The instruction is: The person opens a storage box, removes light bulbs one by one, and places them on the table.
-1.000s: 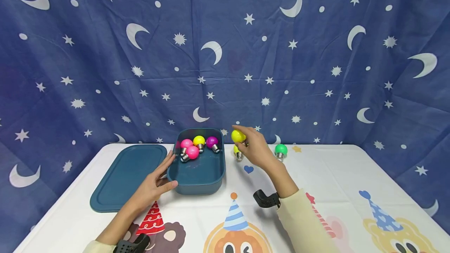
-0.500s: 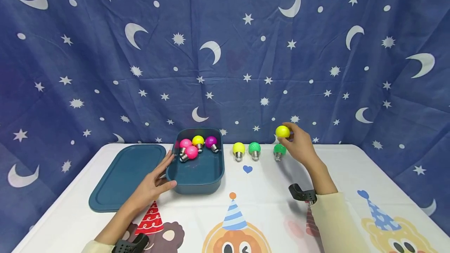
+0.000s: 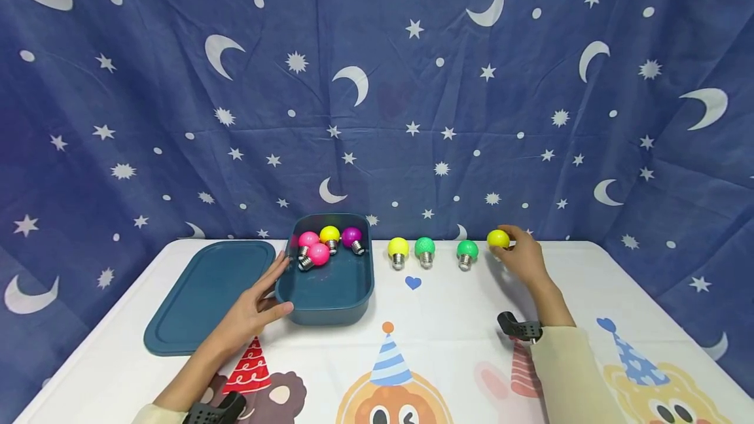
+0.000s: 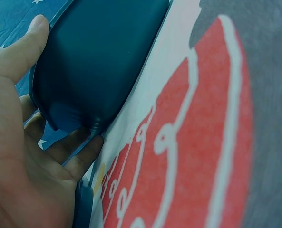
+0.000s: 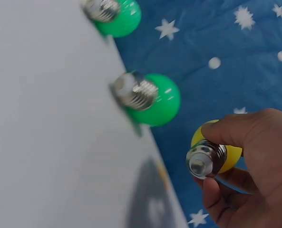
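My right hand [image 3: 524,260] pinches a yellow light bulb [image 3: 497,239] by its globe near the table's back edge, at the right end of a row of bulbs. In the right wrist view its metal screw base [image 5: 206,159] faces the camera. To its left are two green bulbs [image 3: 467,251] [image 3: 425,249] and another yellow bulb [image 3: 398,249]. My left hand [image 3: 250,313] rests with extended fingers and thumb against the left wall of a dark blue box [image 3: 330,316]. Inside lie two pink bulbs [image 3: 319,254], a yellow one [image 3: 330,235] and a purple one [image 3: 352,237].
A dark blue lid [image 3: 200,300] lies flat on the table left of the box, partly behind the left hand. The white tablecloth [image 3: 448,332] carries cartoon prints. A blue curtain [image 3: 389,110] with moons and stars hangs right behind the table.
My right hand has carried the yellow bulb rightward, past the two green bulbs, and lowered it near the tabletop. The left hand has stayed at the box.
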The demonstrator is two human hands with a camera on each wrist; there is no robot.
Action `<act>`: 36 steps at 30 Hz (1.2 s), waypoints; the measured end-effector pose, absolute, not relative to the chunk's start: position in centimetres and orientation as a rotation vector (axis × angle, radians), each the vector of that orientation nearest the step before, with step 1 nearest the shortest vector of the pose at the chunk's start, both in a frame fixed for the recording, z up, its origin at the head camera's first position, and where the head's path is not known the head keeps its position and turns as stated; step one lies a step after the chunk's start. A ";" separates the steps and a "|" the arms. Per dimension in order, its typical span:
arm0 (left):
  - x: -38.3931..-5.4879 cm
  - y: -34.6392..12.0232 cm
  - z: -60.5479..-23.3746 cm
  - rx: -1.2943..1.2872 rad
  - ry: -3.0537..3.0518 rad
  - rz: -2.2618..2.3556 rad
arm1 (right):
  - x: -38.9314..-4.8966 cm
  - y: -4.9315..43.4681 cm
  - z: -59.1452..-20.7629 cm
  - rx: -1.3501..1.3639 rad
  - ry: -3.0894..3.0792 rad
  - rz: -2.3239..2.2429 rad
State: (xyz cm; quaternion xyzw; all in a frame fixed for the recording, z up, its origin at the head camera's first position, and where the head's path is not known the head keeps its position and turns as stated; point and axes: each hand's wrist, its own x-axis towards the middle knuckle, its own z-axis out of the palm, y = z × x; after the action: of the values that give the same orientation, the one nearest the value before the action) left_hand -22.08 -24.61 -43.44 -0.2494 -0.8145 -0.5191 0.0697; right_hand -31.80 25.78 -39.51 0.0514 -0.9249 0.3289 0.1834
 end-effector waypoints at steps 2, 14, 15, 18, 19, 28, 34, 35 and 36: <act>-22.0 -24.6 -43.4 -0.749 -2.452 -1.563 | -32.0 25.9 -40.2 0.122 -2.624 0.926; -22.0 -24.6 -43.4 -0.755 -2.446 -1.569 | -32.6 25.7 -42.3 0.009 -2.739 0.913; -22.0 -24.5 -43.4 -0.755 -2.443 -1.574 | -32.6 25.7 -42.3 0.012 -2.738 0.914; -22.0 -24.5 -43.4 -0.754 -2.437 -1.588 | -32.7 25.6 -42.4 0.016 -2.738 0.913; -22.0 -24.5 -43.4 -0.753 -2.436 -1.591 | -32.7 25.6 -42.4 0.018 -2.739 0.910; -22.0 -24.5 -43.4 -0.745 -2.440 -1.591 | -32.8 25.6 -42.4 0.026 -2.764 0.909; -22.1 -24.6 -43.4 -0.737 -2.456 -1.575 | -32.7 25.6 -42.1 0.030 -2.787 0.915; -22.1 -24.6 -43.4 -0.735 -2.458 -1.573 | -32.7 25.7 -42.1 0.034 -2.788 0.914; -22.1 -24.6 -43.4 -0.735 -2.459 -1.571 | -32.8 25.7 -42.1 0.036 -2.789 0.913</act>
State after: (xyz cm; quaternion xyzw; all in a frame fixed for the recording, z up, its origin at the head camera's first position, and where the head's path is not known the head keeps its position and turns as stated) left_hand -22.06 -24.56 -43.38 -0.2437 -0.8154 -0.5209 0.0665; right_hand -32.75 25.68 -42.12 0.0123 -0.9452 0.3094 0.1034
